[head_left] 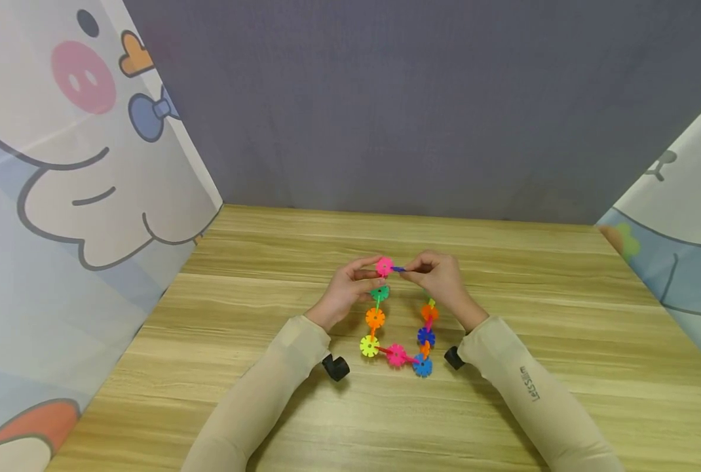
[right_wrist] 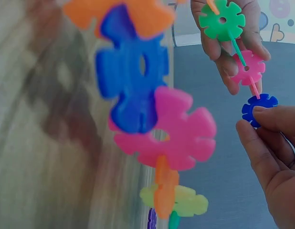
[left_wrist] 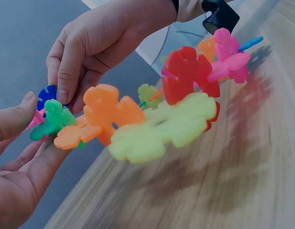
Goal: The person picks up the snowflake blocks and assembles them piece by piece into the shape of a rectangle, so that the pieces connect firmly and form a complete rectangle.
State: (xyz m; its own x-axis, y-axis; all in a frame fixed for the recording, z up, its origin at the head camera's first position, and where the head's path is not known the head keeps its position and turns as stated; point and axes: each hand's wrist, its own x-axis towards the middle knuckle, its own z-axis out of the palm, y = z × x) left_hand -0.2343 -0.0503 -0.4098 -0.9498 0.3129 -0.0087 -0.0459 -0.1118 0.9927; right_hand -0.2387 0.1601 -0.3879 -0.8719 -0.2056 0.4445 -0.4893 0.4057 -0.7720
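A chain of notched plastic snowflake discs hangs in an open loop between the hands, slotted edge to edge. My left hand [head_left: 340, 294] holds its left end with thumb and fingers, around a pink disc [head_left: 384, 265] and a green disc [head_left: 380, 294]. Between thumb and forefinger, my right hand [head_left: 441, 278] pinches a dark blue disc [right_wrist: 268, 101], which meets the pink disc's edge. Lower down are a yellow disc [head_left: 369, 346], a pink one [head_left: 396, 355] and a light blue one [head_left: 422, 366]. The right strand runs up under the right hand, which hides its upper end.
A wood-grain table [head_left: 256, 262] lies beneath the hands, with a grey panel [head_left: 362, 111] behind it. Cartoon-printed sheets [head_left: 91, 196] stand at the sides. Small black devices [head_left: 335, 368] sit at both sleeved wrists.
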